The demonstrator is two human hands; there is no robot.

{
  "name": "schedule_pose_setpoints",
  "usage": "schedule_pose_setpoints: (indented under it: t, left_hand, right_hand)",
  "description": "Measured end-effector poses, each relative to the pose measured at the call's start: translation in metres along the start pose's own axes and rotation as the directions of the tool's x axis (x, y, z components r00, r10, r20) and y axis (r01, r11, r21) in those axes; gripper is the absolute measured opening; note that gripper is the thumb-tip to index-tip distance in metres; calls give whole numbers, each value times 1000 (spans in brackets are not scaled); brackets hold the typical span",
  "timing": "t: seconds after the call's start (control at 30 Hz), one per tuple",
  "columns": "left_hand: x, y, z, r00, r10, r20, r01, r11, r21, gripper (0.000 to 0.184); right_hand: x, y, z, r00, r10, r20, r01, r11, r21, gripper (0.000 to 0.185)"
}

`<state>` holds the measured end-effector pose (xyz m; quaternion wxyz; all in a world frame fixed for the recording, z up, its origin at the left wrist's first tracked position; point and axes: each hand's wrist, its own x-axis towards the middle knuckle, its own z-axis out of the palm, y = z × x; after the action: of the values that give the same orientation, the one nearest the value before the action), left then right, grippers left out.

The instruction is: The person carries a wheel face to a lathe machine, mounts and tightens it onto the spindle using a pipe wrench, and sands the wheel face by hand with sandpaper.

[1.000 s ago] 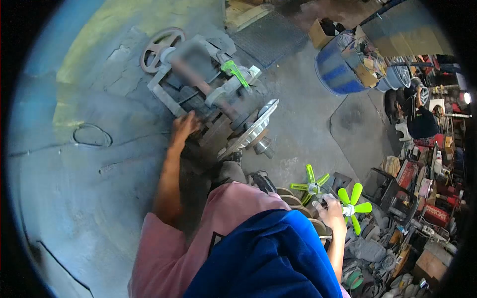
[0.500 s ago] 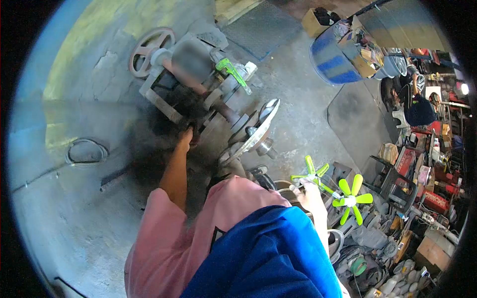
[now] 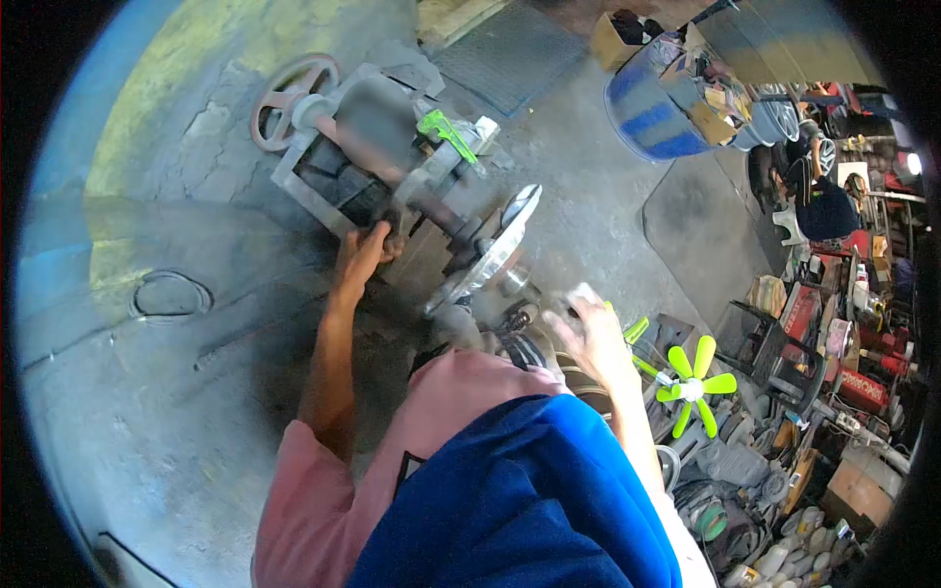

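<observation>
A metal machine with a frame (image 3: 314,191) and a shaft stands in front of me. My left hand (image 3: 368,250) is wrapped around a dark handle-like part (image 3: 394,235) at its near edge; the part's exact kind is unclear. To the right, a large pale disc (image 3: 487,257) sits tilted on the shaft, with a metal hub (image 3: 514,281) on its near side. My right hand (image 3: 588,338) is raised beside the hub, apart from it, thumb and fingers spread and somewhat blurred. A bright green tool, like a pipe wrench (image 3: 446,134), rests on the machine.
A spoked wheel (image 3: 292,103) is at the machine's far left. Lime-green fan blades (image 3: 692,387) are right of my right hand. Piled parts (image 3: 730,465) fill the lower right. Farther back are a blue drum (image 3: 647,108) and a person (image 3: 823,206). Coiled cable (image 3: 172,296) is at left.
My right hand has left the green fan and moved up and left toward the hub. The dark dust around my left hand has thinned; that hand stays at the machine.
</observation>
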<state>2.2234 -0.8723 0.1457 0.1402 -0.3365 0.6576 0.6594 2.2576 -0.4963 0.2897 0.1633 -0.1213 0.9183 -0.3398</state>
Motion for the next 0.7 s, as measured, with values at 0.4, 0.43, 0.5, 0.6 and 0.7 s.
schedule_pose_setpoints:
  t: [0.4, 0.43, 0.5, 0.6, 0.7]
  left_hand:
    - [-134, 73, 210, 764, 522, 380, -638, 521, 567, 37]
    - [-139, 60, 225, 743, 529, 410, -657, 461, 597, 38]
    - [-145, 34, 252, 725, 510, 462, -672, 380, 636, 39]
    - [-150, 4, 276, 744, 353, 567, -667, 360, 652, 33]
    - [-151, -21, 277, 707, 371, 602, -704, 294, 646, 37]
  right_hand:
    - [0, 57, -11, 967, -189, -171, 218, 962, 165, 75]
    - [-10, 75, -7, 972, -153, -179, 182, 970, 159, 73]
    - [-30, 109, 10, 976, -118, -184, 149, 976, 159, 71]
    - [-52, 136, 30, 897, -269, -352, 295, 955, 23, 65]
    - [-59, 145, 45, 969, -41, -244, 122, 937, 328, 53]
